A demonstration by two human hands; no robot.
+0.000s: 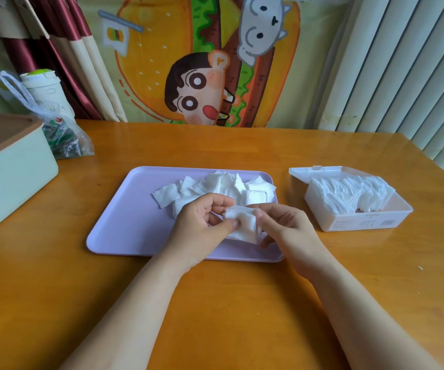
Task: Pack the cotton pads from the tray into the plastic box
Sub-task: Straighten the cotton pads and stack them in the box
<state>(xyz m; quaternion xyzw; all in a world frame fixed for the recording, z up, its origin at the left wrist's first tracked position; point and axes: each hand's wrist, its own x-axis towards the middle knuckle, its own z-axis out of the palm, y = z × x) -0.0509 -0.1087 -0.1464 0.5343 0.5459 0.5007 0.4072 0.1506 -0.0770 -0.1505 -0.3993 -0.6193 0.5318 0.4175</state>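
A lilac tray (124, 217) lies in the middle of the wooden table. Several white square cotton pads (223, 186) are heaped on its far right part. Over the tray's near right side, my left hand (202, 228) and my right hand (284, 231) hold a small stack of cotton pads (242, 222) between them, fingers and thumbs curled round its two ends. To the right of the tray stands the clear plastic box (362, 222), lid open toward the back, with a row of pads (351, 193) packed inside.
A pale green bin with a brown lid (7, 166) stands at the left table edge. Behind it are a plastic bag of small packets (63, 137) and a paper cup (47, 94). A curtain and a cartoon wall cloth hang behind the table.
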